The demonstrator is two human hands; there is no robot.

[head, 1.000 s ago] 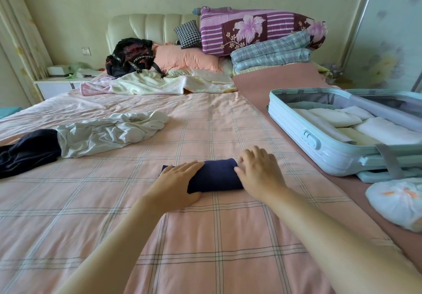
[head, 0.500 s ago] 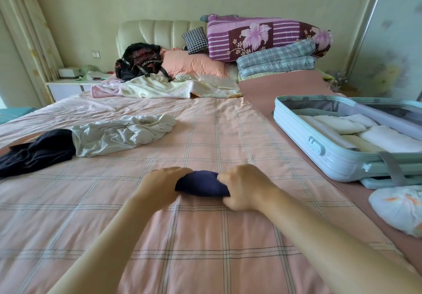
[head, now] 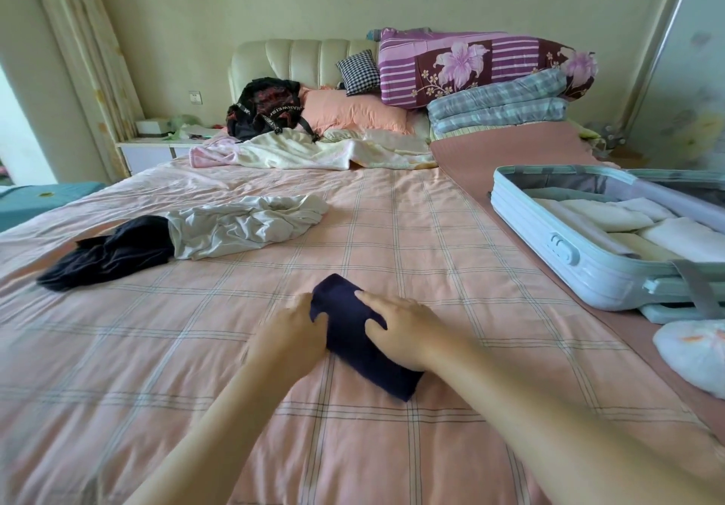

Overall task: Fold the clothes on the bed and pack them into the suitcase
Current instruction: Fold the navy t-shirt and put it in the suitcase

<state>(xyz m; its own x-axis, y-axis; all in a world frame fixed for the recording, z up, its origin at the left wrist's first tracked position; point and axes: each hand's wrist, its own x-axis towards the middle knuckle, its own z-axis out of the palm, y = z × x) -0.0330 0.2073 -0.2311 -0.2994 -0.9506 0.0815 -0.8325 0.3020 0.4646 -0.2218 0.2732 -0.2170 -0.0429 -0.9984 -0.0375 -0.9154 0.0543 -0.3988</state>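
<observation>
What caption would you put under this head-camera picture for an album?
Left hand grips and right hand presses a folded navy garment on the checked bed, open pale-blue suitcase to the right.

Single readable text. White capital letters run along a strap (head: 274,115) of the black backpack (head: 259,100), which lies on the bed (head: 392,230) just in front of the left end of the headboard (head: 298,59). Reading, uncertain: "MAWWEIS", with the letters set sideways along the strap and the end lost in a fold. A second strap, further toward the headboard's left edge, carries white letters too small to read.
</observation>
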